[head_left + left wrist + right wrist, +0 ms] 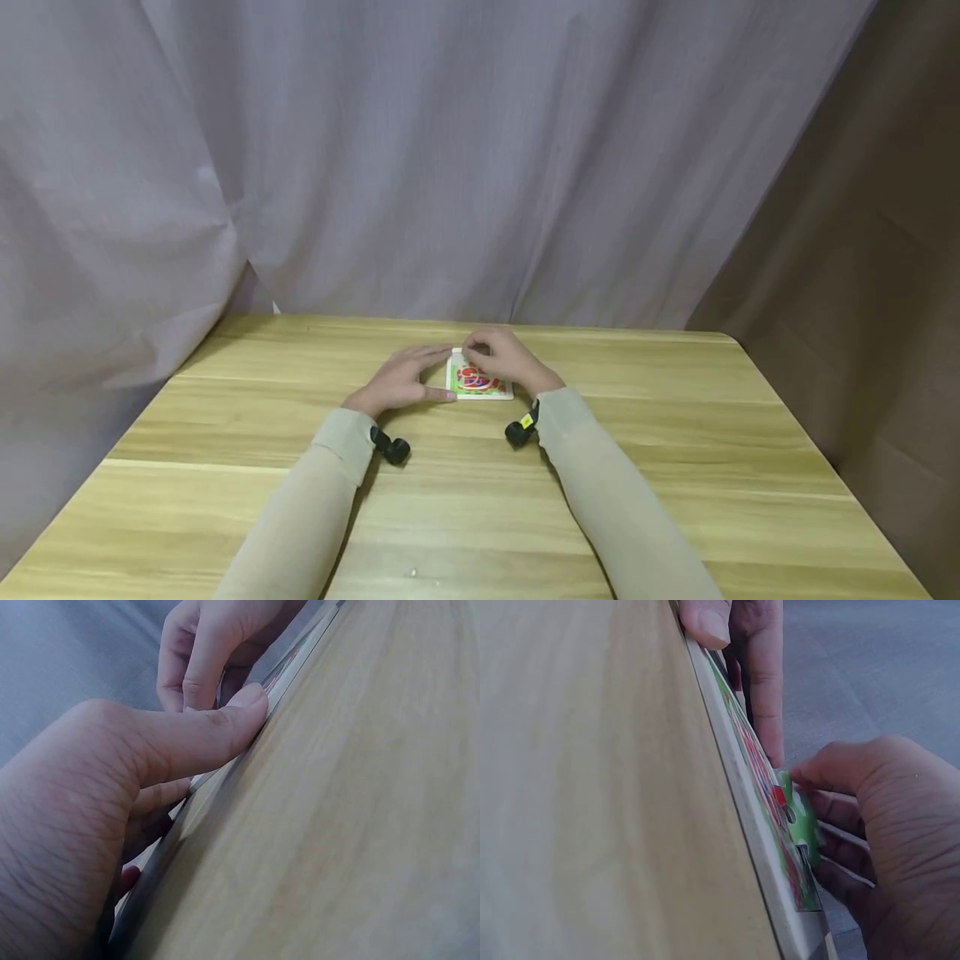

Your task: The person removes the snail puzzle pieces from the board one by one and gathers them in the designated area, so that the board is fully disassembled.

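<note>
A small jigsaw puzzle board (480, 397) with a pale rim and a green, red and white picture lies flat on the wooden table. At its left side is my left hand (403, 380): the thumb rests on the near left corner and the straight fingers reach to the far left corner. My right hand (512, 360) is over the far part of the board. Between its thumb and fingers it pinches a green jigsaw piece (802, 825), tilted up from the picture in the right wrist view. The fingers hide part of the picture.
The wooden table (465, 517) extends toward me and to both sides. Behind it hangs a grey curtain (390, 167), with a dark brown one (847, 275) at the right. A black wrist camera (392, 448) sits at the left cuff, another (519, 432) at the right.
</note>
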`<action>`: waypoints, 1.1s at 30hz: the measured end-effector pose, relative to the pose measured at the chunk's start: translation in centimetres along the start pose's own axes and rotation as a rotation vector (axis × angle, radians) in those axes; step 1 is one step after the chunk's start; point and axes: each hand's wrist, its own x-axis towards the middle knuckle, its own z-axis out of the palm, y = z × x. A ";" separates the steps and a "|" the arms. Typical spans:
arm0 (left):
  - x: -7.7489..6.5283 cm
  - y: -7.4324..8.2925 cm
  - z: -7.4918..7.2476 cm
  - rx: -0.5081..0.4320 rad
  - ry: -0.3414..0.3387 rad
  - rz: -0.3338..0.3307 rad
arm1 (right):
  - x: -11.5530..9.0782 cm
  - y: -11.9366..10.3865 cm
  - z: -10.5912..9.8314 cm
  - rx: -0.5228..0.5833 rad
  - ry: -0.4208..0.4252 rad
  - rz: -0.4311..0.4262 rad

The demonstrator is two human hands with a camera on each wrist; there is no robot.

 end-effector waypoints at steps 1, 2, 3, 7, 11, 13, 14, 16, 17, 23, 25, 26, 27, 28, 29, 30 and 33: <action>0.0 -0.1 0.1 -0.003 0.002 -0.001 | -0.1 0.0 0.0 0.000 0.001 -0.001; 0.0 -0.1 0.2 -0.002 0.003 -0.001 | -0.1 0.0 0.0 0.002 0.003 -0.001; 0.0 0.0 0.2 -0.004 0.004 -0.003 | -0.2 0.0 0.1 0.007 0.005 -0.001; -0.2 0.1 0.1 -0.013 0.013 -0.008 | -0.2 0.1 0.1 0.022 0.005 0.002; -0.3 0.2 -0.1 -0.017 0.016 -0.011 | 0.0 0.2 -0.1 0.043 -0.014 -0.006; -0.3 0.2 -0.2 -0.015 0.014 -0.013 | 0.1 0.3 -0.3 0.052 -0.021 -0.005; -0.2 0.2 -0.2 -0.014 0.014 -0.012 | 0.1 0.3 -0.4 0.052 -0.022 -0.003; -0.2 0.2 -0.3 -0.011 0.012 -0.014 | 0.1 0.3 -0.5 0.041 -0.018 -0.003; -0.2 0.2 -0.4 -0.009 0.011 -0.014 | 0.1 0.3 -0.6 0.033 -0.015 -0.002; -0.3 0.0 -0.4 -0.013 0.007 -0.017 | 0.0 0.4 -0.6 0.026 0.027 -0.008; -0.2 -0.1 -0.3 -0.009 0.010 -0.013 | -0.1 0.4 -0.7 0.042 0.043 -0.003; -0.2 -0.1 -0.3 -0.007 0.012 -0.011 | -0.2 0.5 -0.7 0.050 0.049 -0.001; -0.2 -0.1 -0.2 -0.009 0.012 -0.008 | -0.3 0.6 -0.8 0.058 0.055 0.005; -0.1 -0.1 -0.2 -0.006 0.013 -0.004 | -0.4 0.7 -0.9 0.064 0.058 0.009; -0.1 -0.1 -0.1 -0.003 0.013 0.001 | -0.6 0.8 -1.0 0.067 0.062 0.014; 0.0 -0.1 -0.1 -0.001 0.013 0.005 | -0.8 1.1 -1.1 0.072 0.068 0.026; 0.1 0.0 0.1 -0.002 0.010 0.008 | -1.6 1.8 -1.8 0.077 0.093 0.064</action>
